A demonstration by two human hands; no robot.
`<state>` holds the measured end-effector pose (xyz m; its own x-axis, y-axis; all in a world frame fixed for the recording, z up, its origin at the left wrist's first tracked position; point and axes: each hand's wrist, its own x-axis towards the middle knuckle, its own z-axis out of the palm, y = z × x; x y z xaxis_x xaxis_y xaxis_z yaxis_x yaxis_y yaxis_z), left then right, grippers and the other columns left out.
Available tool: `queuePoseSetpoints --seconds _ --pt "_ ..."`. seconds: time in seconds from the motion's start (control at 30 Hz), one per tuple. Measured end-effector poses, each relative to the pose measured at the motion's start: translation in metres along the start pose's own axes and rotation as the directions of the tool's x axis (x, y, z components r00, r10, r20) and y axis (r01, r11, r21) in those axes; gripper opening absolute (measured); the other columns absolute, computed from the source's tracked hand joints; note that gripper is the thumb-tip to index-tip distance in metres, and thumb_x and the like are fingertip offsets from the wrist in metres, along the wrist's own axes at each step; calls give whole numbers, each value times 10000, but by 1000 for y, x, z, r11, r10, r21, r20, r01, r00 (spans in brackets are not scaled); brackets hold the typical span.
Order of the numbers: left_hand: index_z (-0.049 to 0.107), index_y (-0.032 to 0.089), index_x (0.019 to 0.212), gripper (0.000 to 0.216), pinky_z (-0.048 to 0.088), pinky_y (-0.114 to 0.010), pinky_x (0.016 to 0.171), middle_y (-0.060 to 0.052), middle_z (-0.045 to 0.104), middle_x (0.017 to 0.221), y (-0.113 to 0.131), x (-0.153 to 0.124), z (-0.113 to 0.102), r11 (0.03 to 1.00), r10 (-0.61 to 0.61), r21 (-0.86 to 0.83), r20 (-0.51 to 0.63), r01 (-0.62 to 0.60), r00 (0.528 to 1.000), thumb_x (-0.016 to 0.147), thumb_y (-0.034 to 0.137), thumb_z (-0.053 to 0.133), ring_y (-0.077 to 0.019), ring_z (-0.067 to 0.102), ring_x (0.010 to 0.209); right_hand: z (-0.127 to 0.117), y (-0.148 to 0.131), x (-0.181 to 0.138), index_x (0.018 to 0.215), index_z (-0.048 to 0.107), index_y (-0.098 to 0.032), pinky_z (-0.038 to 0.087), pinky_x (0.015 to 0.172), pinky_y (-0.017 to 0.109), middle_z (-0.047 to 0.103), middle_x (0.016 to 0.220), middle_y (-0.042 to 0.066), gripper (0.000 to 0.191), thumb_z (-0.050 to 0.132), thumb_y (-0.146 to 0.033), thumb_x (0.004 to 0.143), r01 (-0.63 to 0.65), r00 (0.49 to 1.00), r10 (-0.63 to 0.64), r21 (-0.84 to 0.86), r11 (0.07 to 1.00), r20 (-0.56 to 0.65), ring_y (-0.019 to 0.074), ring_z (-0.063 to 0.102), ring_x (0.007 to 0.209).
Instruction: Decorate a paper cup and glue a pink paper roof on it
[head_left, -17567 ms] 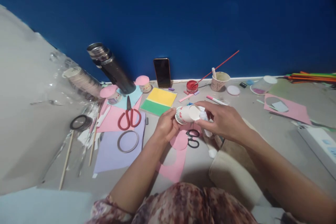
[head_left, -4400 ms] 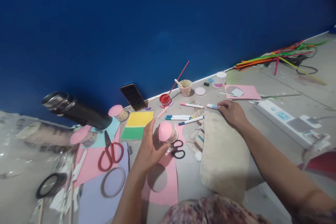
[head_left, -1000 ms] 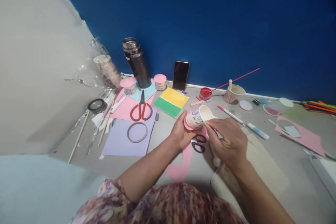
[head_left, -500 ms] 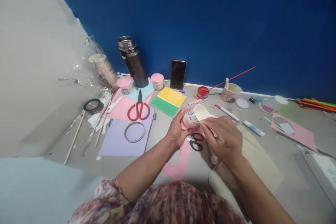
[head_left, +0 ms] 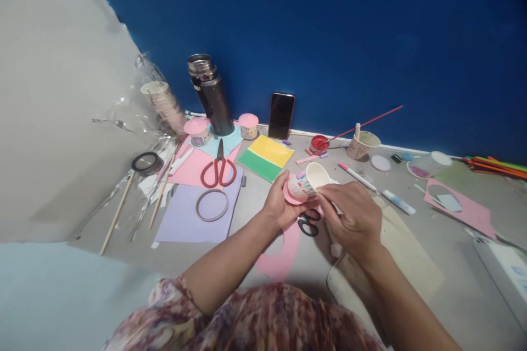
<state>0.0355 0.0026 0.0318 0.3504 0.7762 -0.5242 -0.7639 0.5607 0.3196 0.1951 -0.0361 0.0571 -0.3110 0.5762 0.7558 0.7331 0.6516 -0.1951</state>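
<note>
My left hand (head_left: 279,207) grips a small patterned paper cup (head_left: 307,184) from below, tilted on its side with its open mouth facing up and right. A pink paper disc (head_left: 288,195) sits against the cup's bottom, under my left fingers. My right hand (head_left: 349,216) is closed, its fingers pinching the cup's rim. Small black scissors (head_left: 308,222) lie on the table just under both hands, on a pink sheet with a round hole (head_left: 284,247).
Red scissors (head_left: 218,167), a tape ring (head_left: 211,205) on lilac paper, yellow and green card (head_left: 265,157), a black flask (head_left: 209,96), a phone (head_left: 281,115), two pink-topped cups, a red paint pot (head_left: 319,144), markers (head_left: 357,177), a beige cloth (head_left: 403,255) and coloured sticks lie around.
The cup has stayed between both hands, shifting only slightly; about four seconds ago my right hand was away at a marker and the cup stood disc-up under my left hand.
</note>
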Motion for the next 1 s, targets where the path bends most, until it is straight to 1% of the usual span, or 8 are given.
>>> queuePoseSetpoints --seconds 0.13,0.23,0.43,0.53,0.7,0.8,0.9,1.0 --pt "719 65 1072 593 635 -463 829 -170 795 859 0 2 -1 1000 -15 -22 11 15 1000 1084 526 347 -278 760 772 0 0 1 999 735 -190 530 749 336 835 930 59 105 703 -96 968 11 1000 -11 0 1000 -3 193 721 792" --pt "708 48 1152 662 623 -485 881 -190 798 885 -1 3 -2 999 -17 -39 23 17 1000 1081 577 316 -306 770 848 0 1 0 1004 736 -186 532 749 337 833 931 67 89 710 -107 970 23 1000 -23 1 1000 2 195 726 799" --pt "672 13 1256 749 617 -470 903 -228 806 994 -1 3 0 998 -26 -65 -2 26 1000 1076 623 275 -322 777 925 0 1 -2 1015 739 -174 523 747 340 830 945 80 87 720 -106 965 30 999 -30 8 1000 21 204 719 798" --pt "668 5 1264 753 605 -477 940 -237 802 1013 -1 2 3 996 -23 -85 -10 22 1000 1077 619 274 -335 775 983 0 1 -4 1017 743 -175 518 745 340 829 953 81 74 717 -123 970 28 999 -28 1 1000 34 211 710 802" --pt "680 22 1240 752 575 -514 1013 -243 795 1063 -2 2 4 992 -39 -118 27 42 999 1074 627 265 -363 755 1099 0 2 -6 1019 751 -173 516 752 335 829 967 80 65 700 -150 986 28 998 -27 -22 999 59 211 678 800" --pt "689 32 1201 740 571 -529 1020 -241 795 1057 -2 1 4 992 -52 -114 20 54 998 1073 626 268 -370 750 1110 0 2 -6 1022 756 -181 517 752 334 829 971 72 77 686 -162 995 47 996 -45 -24 999 73 209 667 795" --pt "692 25 1163 731 580 -508 1007 -240 795 1016 -2 0 5 994 -44 -100 0 44 999 1076 617 272 -361 752 1096 -1 0 -4 1004 760 -188 519 743 338 832 969 72 93 677 -147 993 61 995 -60 -14 998 79 206 673 785" --pt "684 26 1204 725 587 -503 994 -236 794 1030 -3 1 5 994 -46 -101 9 46 999 1071 621 290 -359 751 1090 -1 -1 -4 995 768 -204 523 743 343 833 973 69 112 667 -157 1000 46 996 -45 -9 999 81 204 686 788"
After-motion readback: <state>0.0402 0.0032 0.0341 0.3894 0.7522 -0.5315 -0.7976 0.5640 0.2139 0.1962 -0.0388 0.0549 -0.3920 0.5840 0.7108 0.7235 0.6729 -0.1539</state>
